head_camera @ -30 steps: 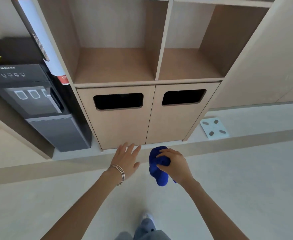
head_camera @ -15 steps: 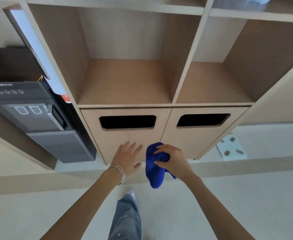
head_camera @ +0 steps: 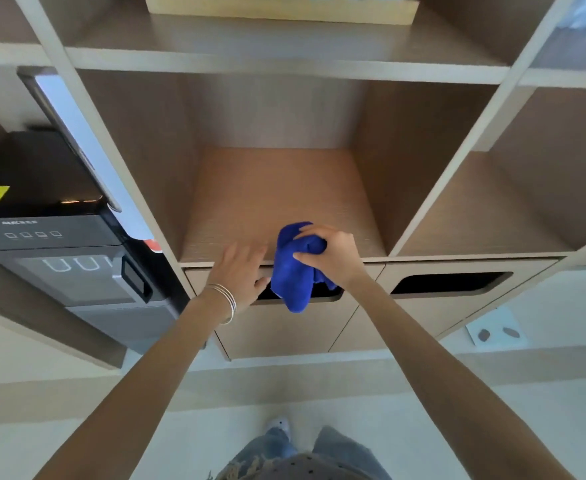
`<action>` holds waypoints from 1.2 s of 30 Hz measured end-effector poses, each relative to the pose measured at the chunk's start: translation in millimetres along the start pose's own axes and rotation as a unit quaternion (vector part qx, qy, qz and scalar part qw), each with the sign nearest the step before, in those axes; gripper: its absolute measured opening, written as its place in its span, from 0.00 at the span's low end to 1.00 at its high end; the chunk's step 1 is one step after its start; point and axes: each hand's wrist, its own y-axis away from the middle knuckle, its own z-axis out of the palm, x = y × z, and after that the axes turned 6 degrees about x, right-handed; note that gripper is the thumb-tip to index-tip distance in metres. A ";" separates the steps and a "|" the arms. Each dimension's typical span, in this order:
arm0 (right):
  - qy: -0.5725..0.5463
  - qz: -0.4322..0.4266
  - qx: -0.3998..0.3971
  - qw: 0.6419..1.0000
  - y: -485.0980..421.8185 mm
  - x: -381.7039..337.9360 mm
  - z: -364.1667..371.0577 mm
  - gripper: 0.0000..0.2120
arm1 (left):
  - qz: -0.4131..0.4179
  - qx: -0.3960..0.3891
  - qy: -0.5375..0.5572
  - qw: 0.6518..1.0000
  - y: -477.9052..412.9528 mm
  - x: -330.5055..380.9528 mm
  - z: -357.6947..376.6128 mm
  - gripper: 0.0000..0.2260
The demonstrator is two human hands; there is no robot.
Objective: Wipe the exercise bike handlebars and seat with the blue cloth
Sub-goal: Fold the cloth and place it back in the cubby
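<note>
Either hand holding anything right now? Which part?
Right hand grips the bunched upper part of the blue cloth; its lower end hangs free. Left hand is open, holding nothing.

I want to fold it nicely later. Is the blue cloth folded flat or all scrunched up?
Scrunched up. The blue cloth is bunched in the right hand, with a loose end hanging below the fingers.

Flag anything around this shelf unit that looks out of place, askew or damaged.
Nothing looks damaged or spilled. One oddity: a pale bathroom scale lies on the floor at the cabinet's right foot, askew to the cabinet front. The right hand holds the bunched blue cloth at the empty cubby's front edge; no exercise bike is in view.
</note>
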 end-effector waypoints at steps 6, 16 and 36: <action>-0.061 -0.027 0.080 0.995 -67.7 -28.2 36.3 0.13 | -0.072 0.032 0.002 0.997 -18.2 -24.9 -10.2 0.29; 0.149 -0.012 -0.080 0.986 -86.4 54.9 -5.7 0.16 | -0.079 -0.009 0.008 0.997 -56.0 -17.3 13.0 0.30; 0.176 0.005 -0.090 0.980 -86.5 84.7 6.1 0.20 | -0.084 0.011 0.057 0.995 -97.3 13.6 54.4 0.25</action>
